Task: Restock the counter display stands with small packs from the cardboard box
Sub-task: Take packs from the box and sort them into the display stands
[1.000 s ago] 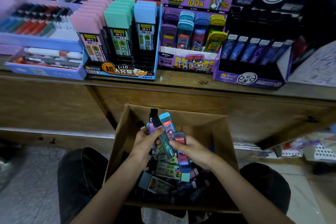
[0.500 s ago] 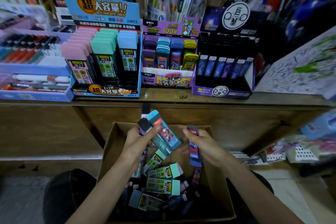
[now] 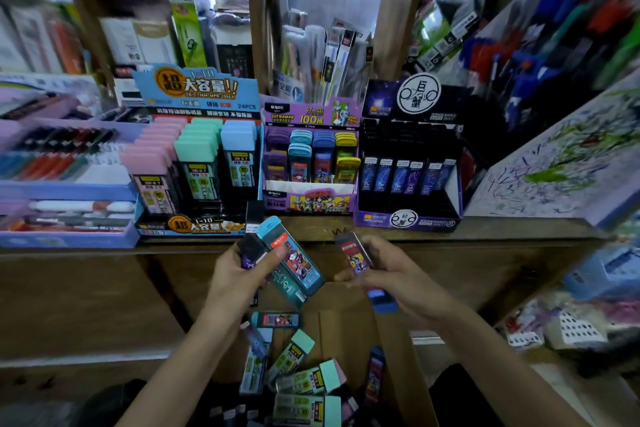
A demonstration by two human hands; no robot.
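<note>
The left hand (image 3: 239, 276) grips a fan of small packs, a blue pack (image 3: 294, 255) uppermost under the thumb. Just beside it the right hand (image 3: 394, 276) pinches a single dark pack (image 3: 356, 258). Below both hands sits the cardboard box (image 3: 398, 357), with loose packs (image 3: 304, 378) inside. Beyond the fingertips stand the blue stand (image 3: 197, 163), purple stand (image 3: 311, 156) and black stand (image 3: 408, 166), side by side
</note>
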